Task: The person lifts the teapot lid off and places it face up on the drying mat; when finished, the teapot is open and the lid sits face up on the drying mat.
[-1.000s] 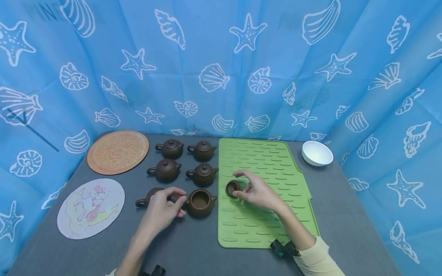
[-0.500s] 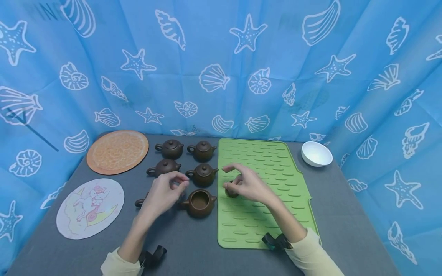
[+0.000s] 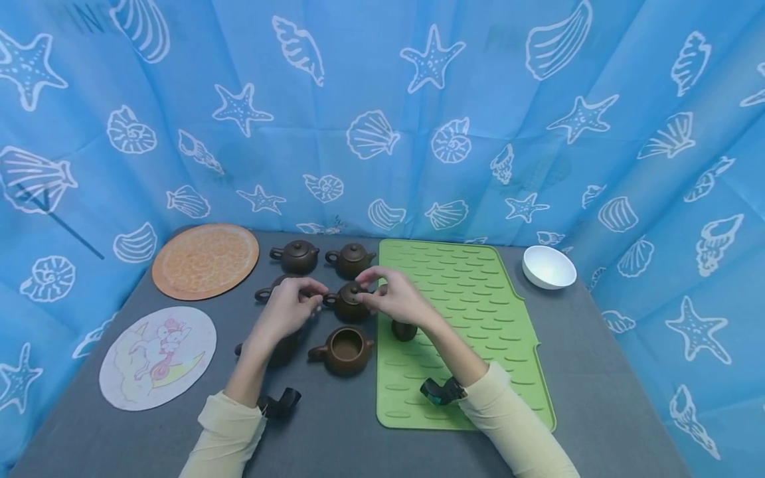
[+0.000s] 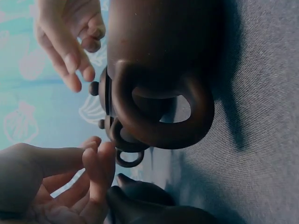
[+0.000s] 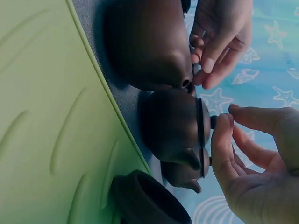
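In the head view my right hand (image 3: 397,300) is over a dark brown lidded teapot (image 3: 346,309) in the middle row. Thumb and forefinger are spread around its lid knob (image 5: 213,122), a small gap showing. My left hand (image 3: 282,311) is at that teapot's handle, its thumb and fingertips close together, nothing held. In front stands a lidless teapot (image 3: 349,365) with its inside showing, its handle (image 4: 124,112) large in the left wrist view. A small hollow brown lid-like piece (image 3: 404,330) sits on the green mat (image 3: 454,405), just right of the teapots.
Behind are two lidded teapots (image 3: 297,255); two more at left are partly covered by my left arm. An orange round mat (image 3: 205,261) and a pale printed mat (image 3: 158,358) lie at far left. A white bowl (image 3: 548,267) stands at back right, before a blue curtain (image 3: 382,99).
My right hand has let go of the lid-like piece on the green mat and moved up-left to the middle teapot. My left hand has left the front teapot's handle and moved up to the middle one.
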Demonstrator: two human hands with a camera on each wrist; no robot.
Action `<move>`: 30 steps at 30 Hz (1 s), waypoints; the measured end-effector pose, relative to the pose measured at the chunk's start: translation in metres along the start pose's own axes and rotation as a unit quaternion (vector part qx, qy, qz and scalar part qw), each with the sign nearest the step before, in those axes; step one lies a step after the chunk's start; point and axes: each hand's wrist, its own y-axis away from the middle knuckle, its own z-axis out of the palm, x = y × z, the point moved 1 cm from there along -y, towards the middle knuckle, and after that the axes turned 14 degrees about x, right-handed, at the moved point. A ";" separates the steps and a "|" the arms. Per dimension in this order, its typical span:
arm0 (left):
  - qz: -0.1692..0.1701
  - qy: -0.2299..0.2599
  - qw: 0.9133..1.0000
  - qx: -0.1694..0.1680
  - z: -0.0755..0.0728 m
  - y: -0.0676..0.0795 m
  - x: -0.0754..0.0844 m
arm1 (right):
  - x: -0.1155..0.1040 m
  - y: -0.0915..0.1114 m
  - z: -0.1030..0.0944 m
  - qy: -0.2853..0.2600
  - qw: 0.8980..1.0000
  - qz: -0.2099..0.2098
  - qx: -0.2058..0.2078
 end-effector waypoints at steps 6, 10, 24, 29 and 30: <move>-0.028 0.013 0.999 -0.014 0.005 -0.007 -0.003 | 0.002 -0.013 0.010 0.014 1.000 0.019 0.015; -0.045 0.025 0.999 -0.019 0.006 -0.009 -0.005 | 0.006 -0.017 0.013 0.023 0.999 0.018 0.015; -0.072 0.057 0.995 -0.037 0.009 -0.018 -0.007 | 0.009 -0.022 0.014 0.028 0.999 0.028 0.014; -0.073 0.064 0.995 -0.037 0.010 -0.018 -0.010 | 0.010 -0.021 0.015 0.013 1.000 0.019 0.016; -0.072 0.064 0.995 -0.037 0.010 -0.018 -0.010 | 0.010 -0.020 0.014 0.011 1.000 0.016 0.017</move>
